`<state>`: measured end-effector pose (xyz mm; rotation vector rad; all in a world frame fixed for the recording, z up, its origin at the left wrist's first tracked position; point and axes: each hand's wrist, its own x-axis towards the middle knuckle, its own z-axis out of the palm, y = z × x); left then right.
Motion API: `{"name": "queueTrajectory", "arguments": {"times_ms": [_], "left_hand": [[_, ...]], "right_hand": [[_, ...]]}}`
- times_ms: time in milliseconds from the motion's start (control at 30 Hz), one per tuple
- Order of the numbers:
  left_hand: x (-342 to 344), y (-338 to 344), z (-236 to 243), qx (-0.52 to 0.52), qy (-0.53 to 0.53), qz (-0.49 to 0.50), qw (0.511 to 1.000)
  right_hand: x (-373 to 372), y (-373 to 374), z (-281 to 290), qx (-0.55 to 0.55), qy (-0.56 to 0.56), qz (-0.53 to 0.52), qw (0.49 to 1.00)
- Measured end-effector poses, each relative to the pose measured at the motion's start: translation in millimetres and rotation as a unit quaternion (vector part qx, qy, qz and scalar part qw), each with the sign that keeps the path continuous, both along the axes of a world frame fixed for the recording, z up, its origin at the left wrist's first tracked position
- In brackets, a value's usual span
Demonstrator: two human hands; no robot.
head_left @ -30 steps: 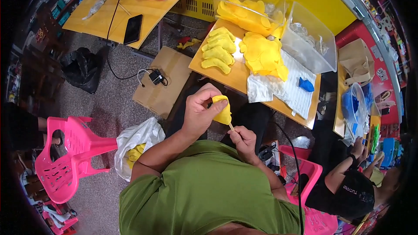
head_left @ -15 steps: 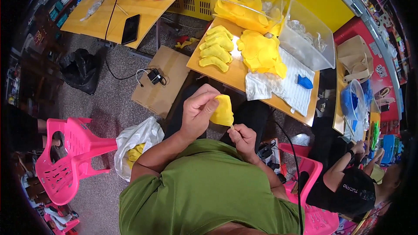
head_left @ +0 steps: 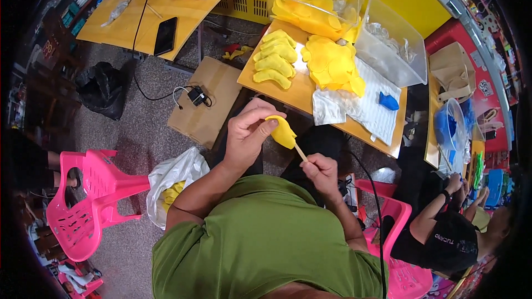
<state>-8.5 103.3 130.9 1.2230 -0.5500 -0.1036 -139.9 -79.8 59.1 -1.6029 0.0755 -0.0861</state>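
Note:
My left hand [head_left: 246,137] pinches the upper end of a yellow felt piece [head_left: 283,133], thumb and fingers closed on it. The piece looks curved and narrow. A thin wooden stick [head_left: 300,151] meets its lower right end; its tip is hidden there, apparently inside the felt. My right hand [head_left: 321,174] is closed around the other end of the stick. On the table beyond my hands lie several plump yellow banana-shaped felt pieces [head_left: 275,58] in a row. To their right is a pile of flat yellow felt pieces [head_left: 332,66].
A clear bin of yellow felt [head_left: 310,14] and another clear bin with white stuffing [head_left: 390,44] stand at the back. A blue felt piece [head_left: 388,101] lies on white cloth. A white bag [head_left: 191,169] and pink chair [head_left: 100,194] are left; another person [head_left: 443,238] sits right.
My right hand has moved right and slightly down, showing more of the stick. The yellow felt piece has turned and looks narrower. My left hand keeps its pinch.

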Motion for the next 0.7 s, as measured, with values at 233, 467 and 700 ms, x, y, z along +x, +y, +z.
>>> {"name": "queueTrajectory", "arguments": {"times_ms": [233,467,700], "left_hand": [[1.0,-5.7,12.7,0.136,-0.355,-0.011,0.925],[-20.4,10.0,8.8,0.188,-0.483,0.049,0.854],[1.1,-6.4,-3.9,-0.001,-0.055,-0.012,0.998]], "right_hand": [[7.1,-30.9,24.4,-0.229,-0.067,-0.008,0.971],[9.6,-16.1,23.9,-0.197,-0.117,-0.100,0.968],[12.3,-6.2,23.3,-0.198,-0.145,-0.074,0.967]]}}
